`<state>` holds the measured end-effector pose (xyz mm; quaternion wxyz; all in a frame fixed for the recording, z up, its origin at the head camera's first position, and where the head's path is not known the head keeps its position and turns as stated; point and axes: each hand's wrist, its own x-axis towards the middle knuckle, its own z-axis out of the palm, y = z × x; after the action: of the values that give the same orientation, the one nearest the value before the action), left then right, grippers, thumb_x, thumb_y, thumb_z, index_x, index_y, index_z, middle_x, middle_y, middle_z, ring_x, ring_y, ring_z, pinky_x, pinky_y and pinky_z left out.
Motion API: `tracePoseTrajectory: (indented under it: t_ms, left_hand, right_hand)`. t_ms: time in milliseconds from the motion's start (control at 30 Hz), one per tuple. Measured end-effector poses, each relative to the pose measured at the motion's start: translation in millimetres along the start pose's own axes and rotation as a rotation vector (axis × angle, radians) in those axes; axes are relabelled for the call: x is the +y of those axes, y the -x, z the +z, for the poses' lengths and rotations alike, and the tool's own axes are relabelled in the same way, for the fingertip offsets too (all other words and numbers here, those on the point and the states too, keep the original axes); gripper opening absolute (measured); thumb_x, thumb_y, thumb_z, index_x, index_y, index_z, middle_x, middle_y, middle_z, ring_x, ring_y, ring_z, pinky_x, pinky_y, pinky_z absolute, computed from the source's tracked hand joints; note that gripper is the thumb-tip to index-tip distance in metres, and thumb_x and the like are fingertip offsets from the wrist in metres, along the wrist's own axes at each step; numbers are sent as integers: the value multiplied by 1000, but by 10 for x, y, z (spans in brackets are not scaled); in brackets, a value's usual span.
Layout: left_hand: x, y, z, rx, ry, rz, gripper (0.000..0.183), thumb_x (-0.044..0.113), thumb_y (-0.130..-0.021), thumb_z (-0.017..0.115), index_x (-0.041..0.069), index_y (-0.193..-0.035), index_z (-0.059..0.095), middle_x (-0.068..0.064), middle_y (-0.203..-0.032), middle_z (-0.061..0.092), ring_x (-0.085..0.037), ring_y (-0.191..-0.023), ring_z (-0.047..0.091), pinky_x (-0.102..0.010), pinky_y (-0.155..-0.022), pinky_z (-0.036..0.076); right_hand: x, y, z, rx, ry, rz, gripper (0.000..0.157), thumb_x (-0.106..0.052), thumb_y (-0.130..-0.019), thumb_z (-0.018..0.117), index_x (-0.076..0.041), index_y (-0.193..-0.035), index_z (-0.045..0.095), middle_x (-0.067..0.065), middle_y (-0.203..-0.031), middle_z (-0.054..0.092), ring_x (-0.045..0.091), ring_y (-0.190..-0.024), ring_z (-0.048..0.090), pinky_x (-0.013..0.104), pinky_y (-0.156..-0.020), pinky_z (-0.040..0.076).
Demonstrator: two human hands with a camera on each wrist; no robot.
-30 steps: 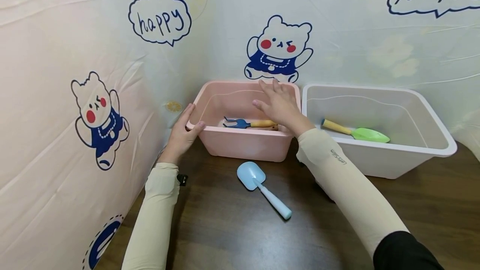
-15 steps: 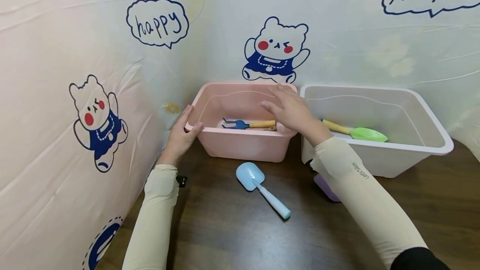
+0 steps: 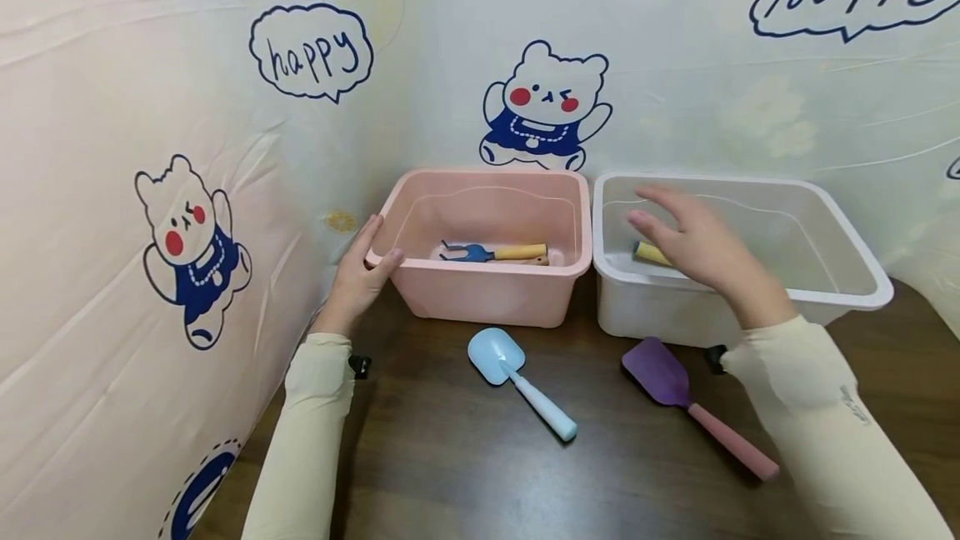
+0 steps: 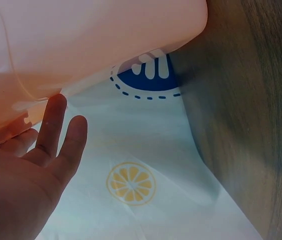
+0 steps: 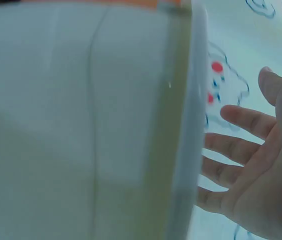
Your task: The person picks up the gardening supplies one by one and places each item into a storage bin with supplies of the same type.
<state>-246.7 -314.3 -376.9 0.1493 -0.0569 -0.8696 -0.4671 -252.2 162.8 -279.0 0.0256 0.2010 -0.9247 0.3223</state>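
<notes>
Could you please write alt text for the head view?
A person's left hand rests on a pink bin holding a fork; the right hand is over a white bin. A blue shovel and a purple shovel lie on the table.

- Bright head view here, soft light washing evenly over the backdrop (image 3: pixel 435 48)!
- There's a pale sheen on the table (image 3: pixel 450 473), and a dark shadow hugging the left sleeve (image 3: pixel 296 440).
- The right hand (image 3: pixel 708 244) smears slightly with blur; the white bin (image 3: pixel 660 307) stretches toward the frame's edge.
- Over to the left wrist: dimmer, the pink bin (image 4: pixel 101 35) glowing orange low down.
- Right wrist: bluish, hazy, bin wall badly blurred!
</notes>
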Motion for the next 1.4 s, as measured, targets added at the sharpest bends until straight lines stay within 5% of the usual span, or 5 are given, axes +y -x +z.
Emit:
tracePoseTrajectory:
  t_ms: [467, 733, 1000, 1200, 1400]
  left_hand:
    - [-14, 86, -9, 5, -10, -9, 79, 42, -96, 69, 17, -161, 31, -7, -166, 22, -28, -150, 20, -49, -119, 20]
    - [2, 121, -70, 23, -23, -9, 79, 40, -97, 68, 16, -161, 30, -8, -166, 21, -28, -150, 21, -48, -119, 20]
    - [53, 143, -64, 13, -24, -48, 80, 40, -99, 65, 18, -163, 23, -11, -165, 23, -33, -147, 27, -51, -117, 23]
    - [152, 190, -33, 11, -184, -79, 85, 50, -102, 54, 15, -164, 8, -17, -166, 16, -39, -148, 22, -56, -117, 20]
    - [374, 329, 107, 183, -316, -65, 84, 48, -103, 53, 11, -164, 8, -21, -165, 17, -45, -146, 24, -62, -113, 24]
  right_hand:
    - [1013, 651, -577, 95, 239, 147, 73, -49, -105, 47, 5, -153, 33, 36, -159, 15, 53, -147, 2, 72, -111, 2]
    - [1520, 900, -653, 91, 215, 240, 79, -48, -105, 47, 9, -154, 23, 39, -158, -4, 59, -143, -3, 78, -105, 5]
    - [1663, 1034, -646, 63, 158, 233, 88, -45, -106, 43, 6, -155, -9, 30, -158, -20, 54, -144, -13, 69, -111, -3]
    - [1711, 1143, -600, 93, 195, 188, 89, -43, -107, 44, 12, -152, -10, 34, -157, -17, 50, -145, -13, 60, -115, -8]
    - [1735, 1231, -566, 125, 215, 186, 88, -42, -106, 47, 7, -156, -7, 28, -161, -14, 51, -146, -8, 63, -115, -5]
